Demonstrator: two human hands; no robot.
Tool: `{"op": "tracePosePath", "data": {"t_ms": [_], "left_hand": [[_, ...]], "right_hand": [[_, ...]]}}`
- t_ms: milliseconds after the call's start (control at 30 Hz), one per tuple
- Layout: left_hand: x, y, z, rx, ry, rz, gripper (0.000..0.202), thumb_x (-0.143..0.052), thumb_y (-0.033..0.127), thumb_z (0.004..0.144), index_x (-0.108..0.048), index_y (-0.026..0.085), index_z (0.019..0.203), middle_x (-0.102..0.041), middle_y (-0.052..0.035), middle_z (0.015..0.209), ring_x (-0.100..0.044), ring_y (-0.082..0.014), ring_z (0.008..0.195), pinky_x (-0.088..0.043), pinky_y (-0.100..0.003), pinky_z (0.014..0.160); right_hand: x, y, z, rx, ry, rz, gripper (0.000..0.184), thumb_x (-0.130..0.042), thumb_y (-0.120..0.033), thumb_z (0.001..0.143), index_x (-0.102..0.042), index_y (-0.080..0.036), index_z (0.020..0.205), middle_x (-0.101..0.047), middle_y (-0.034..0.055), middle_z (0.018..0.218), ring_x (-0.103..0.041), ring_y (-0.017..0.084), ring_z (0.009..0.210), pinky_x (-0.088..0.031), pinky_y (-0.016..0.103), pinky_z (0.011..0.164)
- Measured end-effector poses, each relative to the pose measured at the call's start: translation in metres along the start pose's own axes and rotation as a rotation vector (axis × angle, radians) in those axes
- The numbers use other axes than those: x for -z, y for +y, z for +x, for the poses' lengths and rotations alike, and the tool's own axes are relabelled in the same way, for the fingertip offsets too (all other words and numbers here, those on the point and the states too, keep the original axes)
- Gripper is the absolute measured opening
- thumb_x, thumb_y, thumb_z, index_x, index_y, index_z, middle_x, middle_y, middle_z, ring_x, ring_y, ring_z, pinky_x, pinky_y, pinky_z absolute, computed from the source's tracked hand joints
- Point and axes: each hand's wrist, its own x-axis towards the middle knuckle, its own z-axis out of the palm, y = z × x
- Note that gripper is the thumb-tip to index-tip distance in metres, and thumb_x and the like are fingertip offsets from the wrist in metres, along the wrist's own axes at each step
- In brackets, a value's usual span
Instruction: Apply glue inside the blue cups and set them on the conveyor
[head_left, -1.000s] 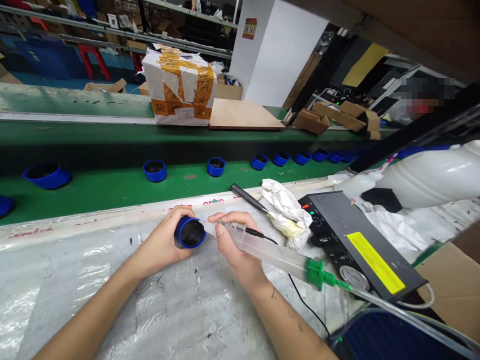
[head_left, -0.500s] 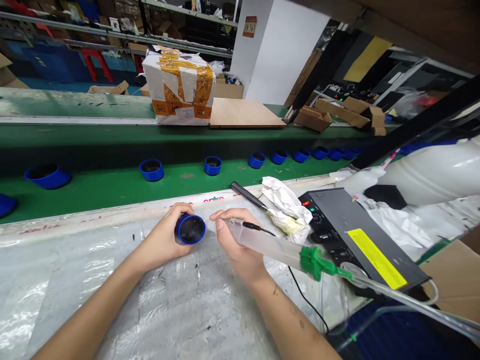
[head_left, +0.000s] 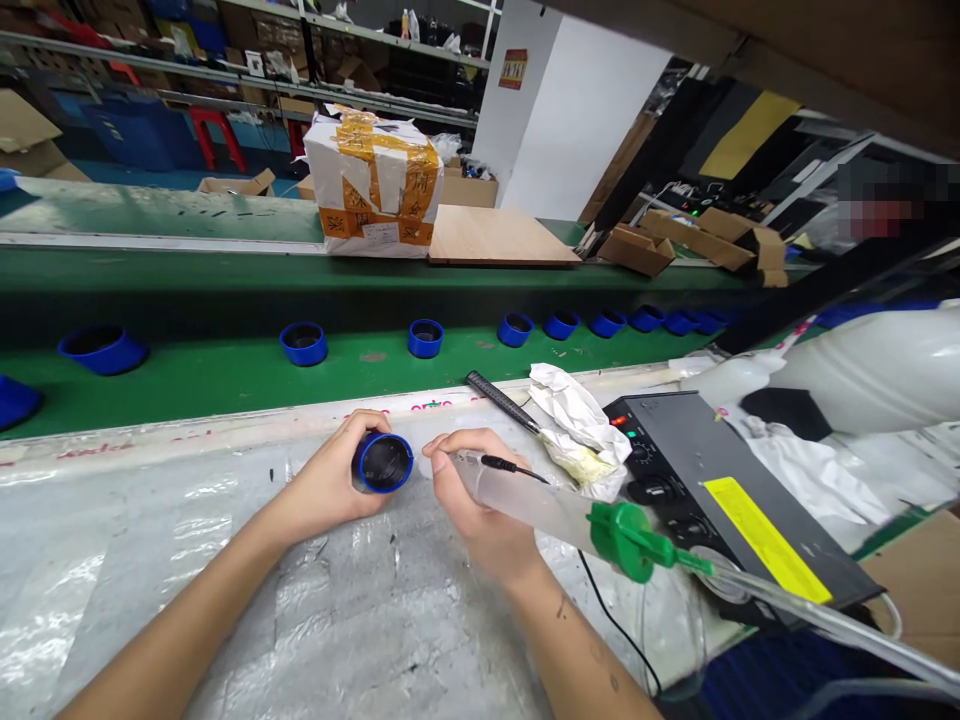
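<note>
Green belt, Chinese-lettered box, syringe, blue-rimmed cup

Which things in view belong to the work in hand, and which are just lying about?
In use: cup, in the left hand; syringe, in the right hand; hose, joined to syringe; likely control box, other cups.

Apparently lying about: taped box; board; crumpled paper.

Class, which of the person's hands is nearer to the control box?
Right. The right hand, holding the syringe, is left of the control box; the left hand, holding the cup, is farther left.
</note>
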Motion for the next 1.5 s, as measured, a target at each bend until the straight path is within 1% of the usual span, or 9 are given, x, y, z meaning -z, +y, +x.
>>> {"op": "tracePosePath", "data": {"t_ms": [233, 367, 567, 700, 800, 933, 1067, 1233, 1500], "left_hand": [[-0.001, 0.000, -0.001, 0.012, 0.001, -0.015, 0.052, -0.072, 0.015, 0.072, -0.046, 0.026, 0.116, -0.053, -0.0040, 0.123, -0.061, -0.0228, 0.113, -0.050, -0.033, 0.094], [-0.001, -0.001, 0.000, 0.017, -0.004, -0.019, 0.053, -0.073, 0.014, 0.071, -0.046, 0.026, 0.116, -0.053, -0.0039, 0.124, -0.060, -0.0228, 0.113, -0.049, -0.033, 0.095], [0.000, 0.001, 0.000, 0.021, -0.005, -0.018, 0.052, -0.073, 0.014, 0.071, -0.047, 0.025, 0.114, -0.054, -0.0040, 0.120, -0.060, -0.0226, 0.109, -0.049, -0.033, 0.093], [0.000, 0.002, 0.000, 0.015, -0.012, -0.029, 0.054, -0.074, 0.014, 0.070, -0.047, 0.025, 0.115, -0.053, -0.0045, 0.122, -0.059, -0.0231, 0.110, -0.049, -0.034, 0.094], [0.000, 0.003, 0.001, 0.014, -0.020, -0.028, 0.054, -0.073, 0.013, 0.069, -0.047, 0.025, 0.114, -0.054, -0.0043, 0.120, -0.059, -0.0227, 0.107, -0.050, -0.034, 0.091], [0.001, 0.005, 0.001, 0.009, -0.026, -0.032, 0.052, -0.072, 0.012, 0.069, -0.047, 0.023, 0.113, -0.055, -0.0049, 0.119, -0.060, -0.0240, 0.109, -0.050, -0.034, 0.090], [0.002, 0.007, 0.001, 0.008, -0.033, -0.039, 0.052, -0.072, 0.011, 0.068, -0.047, 0.024, 0.113, -0.055, -0.0052, 0.122, -0.059, -0.0251, 0.113, -0.050, -0.035, 0.092], [0.002, 0.007, 0.001, -0.004, -0.033, -0.046, 0.051, -0.070, 0.010, 0.067, -0.048, 0.024, 0.111, -0.054, -0.0041, 0.118, -0.059, -0.0235, 0.108, -0.050, -0.034, 0.090], [0.003, 0.007, 0.000, -0.018, -0.064, -0.047, 0.054, -0.067, 0.005, 0.065, -0.048, 0.025, 0.111, -0.054, -0.0048, 0.119, -0.058, -0.0257, 0.112, -0.051, -0.036, 0.092]], "right_hand": [[0.003, -0.001, 0.000, -0.081, -0.048, -0.016, 0.007, -0.068, -0.026, 0.087, -0.066, -0.023, 0.081, -0.079, 0.0042, 0.086, -0.077, 0.021, 0.081, -0.057, 0.030, 0.075], [0.004, -0.004, 0.000, -0.099, -0.077, -0.028, 0.007, -0.066, -0.026, 0.086, -0.066, -0.023, 0.080, -0.080, 0.0052, 0.084, -0.077, 0.021, 0.081, -0.056, 0.030, 0.071], [0.005, -0.006, 0.001, -0.130, -0.103, -0.020, 0.007, -0.066, -0.026, 0.085, -0.067, -0.022, 0.078, -0.079, 0.0047, 0.082, -0.072, 0.019, 0.069, -0.052, 0.029, 0.062], [0.003, -0.005, 0.001, -0.155, -0.128, 0.018, 0.009, -0.067, -0.028, 0.084, -0.066, -0.023, 0.077, -0.076, 0.0028, 0.076, -0.071, 0.020, 0.070, -0.051, 0.031, 0.063], [0.001, -0.006, 0.000, -0.164, -0.140, 0.053, 0.008, -0.067, -0.028, 0.084, -0.065, -0.024, 0.077, -0.071, 0.0011, 0.071, -0.072, 0.021, 0.073, -0.052, 0.031, 0.066], [-0.002, -0.007, -0.001, -0.173, -0.147, 0.082, 0.007, -0.067, -0.028, 0.084, -0.066, -0.024, 0.078, -0.070, 0.0008, 0.071, -0.073, 0.022, 0.076, -0.053, 0.031, 0.067], [-0.004, -0.005, -0.002, -0.166, -0.157, 0.065, 0.007, -0.067, -0.028, 0.084, -0.066, -0.024, 0.078, -0.074, 0.0016, 0.076, -0.072, 0.020, 0.073, -0.053, 0.031, 0.068], [-0.007, -0.006, -0.002, -0.139, -0.150, 0.064, 0.007, -0.066, -0.027, 0.084, -0.066, -0.024, 0.078, -0.077, 0.0024, 0.081, -0.068, 0.017, 0.065, -0.052, 0.031, 0.066], [-0.015, -0.006, -0.003, -0.129, -0.119, 0.164, 0.002, -0.068, -0.024, 0.082, -0.067, -0.024, 0.080, -0.079, 0.0036, 0.079, -0.076, 0.021, 0.074, -0.058, 0.032, 0.069]]}}
